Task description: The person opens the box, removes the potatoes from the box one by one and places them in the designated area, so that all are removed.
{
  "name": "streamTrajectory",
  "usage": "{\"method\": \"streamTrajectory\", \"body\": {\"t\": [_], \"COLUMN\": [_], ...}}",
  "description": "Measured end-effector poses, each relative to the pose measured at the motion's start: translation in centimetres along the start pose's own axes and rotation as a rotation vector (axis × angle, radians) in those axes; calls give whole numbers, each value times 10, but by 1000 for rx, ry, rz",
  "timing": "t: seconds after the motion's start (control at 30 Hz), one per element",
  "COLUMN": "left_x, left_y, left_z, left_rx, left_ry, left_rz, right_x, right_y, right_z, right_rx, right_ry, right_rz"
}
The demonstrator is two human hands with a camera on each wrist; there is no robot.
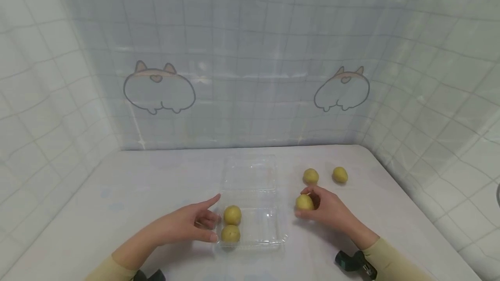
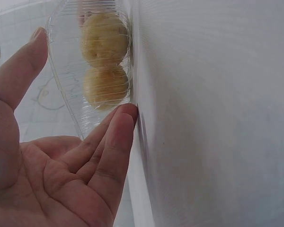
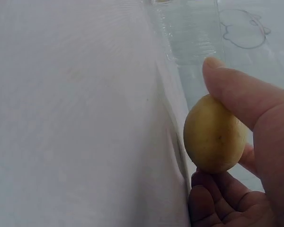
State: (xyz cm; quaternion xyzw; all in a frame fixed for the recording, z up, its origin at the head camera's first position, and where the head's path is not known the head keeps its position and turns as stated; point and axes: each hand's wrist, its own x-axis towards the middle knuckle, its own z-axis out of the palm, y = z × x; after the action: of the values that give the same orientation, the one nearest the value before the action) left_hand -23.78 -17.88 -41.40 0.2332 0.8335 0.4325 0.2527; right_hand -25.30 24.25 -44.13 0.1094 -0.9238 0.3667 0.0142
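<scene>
A clear plastic clamshell box (image 1: pixel 259 227) lies unfolded on the table, its lid (image 1: pixel 250 172) spread out toward the back. Two yellow potatoes (image 1: pixel 232 215) sit one in front of the other along the box's left side. At that side is my left hand (image 1: pixel 183 225), thumb and fingers spread; in the left wrist view its fingertips are close by the box wall, and firm contact is hard to judge. To the right of the box, my right hand (image 1: pixel 330 210) holds another potato (image 3: pixel 215 135) between thumb and fingers, just above or on the table.
Two more potatoes, one nearer the box (image 1: pixel 310 176) and one farther right (image 1: pixel 340 174), lie behind my right hand. A gridded curtain (image 1: pixel 250 99) with cartoon drawings hangs behind the white table (image 1: pixel 156 177) and along both sides.
</scene>
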Motion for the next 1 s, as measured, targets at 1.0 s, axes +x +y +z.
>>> {"method": "streamTrajectory", "body": {"t": [1.0], "left_x": [3], "left_y": [1], "left_z": [-4], "left_rx": [-4], "left_ry": [-7], "left_rz": [3], "right_x": [9], "right_y": [14], "right_z": [-9], "right_rx": [135], "right_ry": [-138], "right_rz": [0]}}
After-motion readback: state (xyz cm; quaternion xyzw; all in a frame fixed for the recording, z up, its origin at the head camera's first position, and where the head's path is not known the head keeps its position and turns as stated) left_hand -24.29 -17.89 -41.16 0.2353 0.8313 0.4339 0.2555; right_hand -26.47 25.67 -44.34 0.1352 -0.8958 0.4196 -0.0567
